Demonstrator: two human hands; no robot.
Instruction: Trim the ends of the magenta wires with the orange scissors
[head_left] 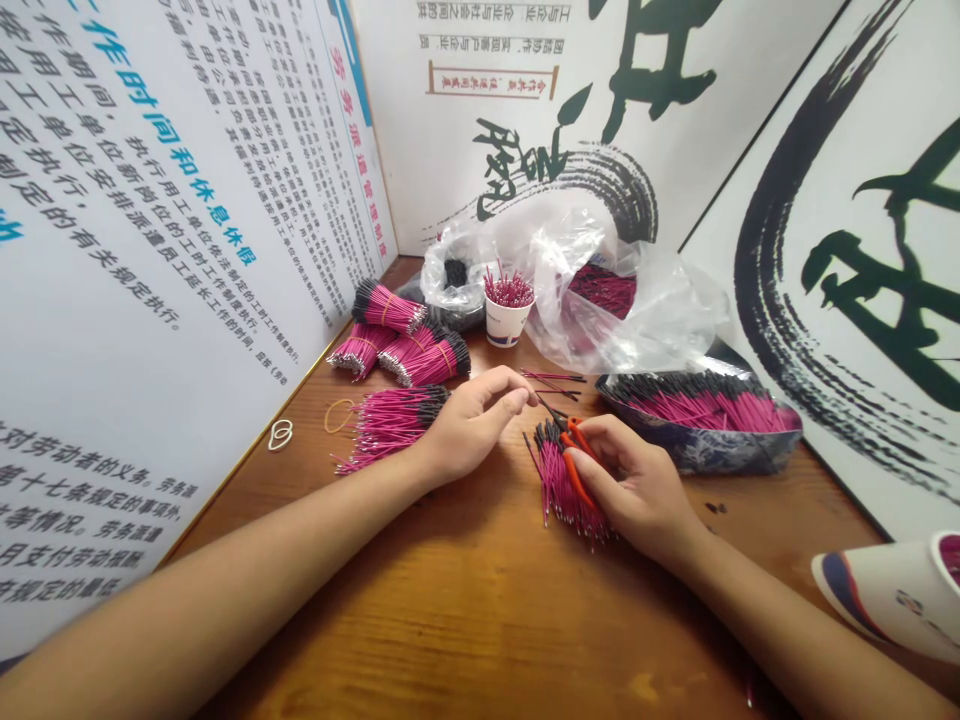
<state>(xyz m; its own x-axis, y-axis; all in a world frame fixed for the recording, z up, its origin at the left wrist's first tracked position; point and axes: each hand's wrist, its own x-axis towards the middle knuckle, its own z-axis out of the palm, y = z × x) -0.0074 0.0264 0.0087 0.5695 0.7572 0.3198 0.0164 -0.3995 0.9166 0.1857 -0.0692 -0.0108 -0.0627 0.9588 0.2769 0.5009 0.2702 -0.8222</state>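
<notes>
My right hand (637,480) is wrapped round the handles of orange-handled pliers (579,440). Their dark jaws point up and left, toward the fingertips of my left hand (476,420). Those fingers are pinched together; whatever small thing lies between them is too small to make out. Beneath the pliers spreads a loose pile of pink wires with black ends (562,490). Beside my left wrist lies a larger row of the same wires (390,425), partly hidden by the hand. A few separate wires (555,377) lie just beyond my fingertips.
Rubber-banded wire bundles (409,340) are stacked at the back left. Behind stand a paper cup (507,318) of wires and clear plastic bags (592,330). A wire-filled tray (712,440) sits right, another cup (892,590) at near right. Rubber bands (280,434) lie left, by the wall panel.
</notes>
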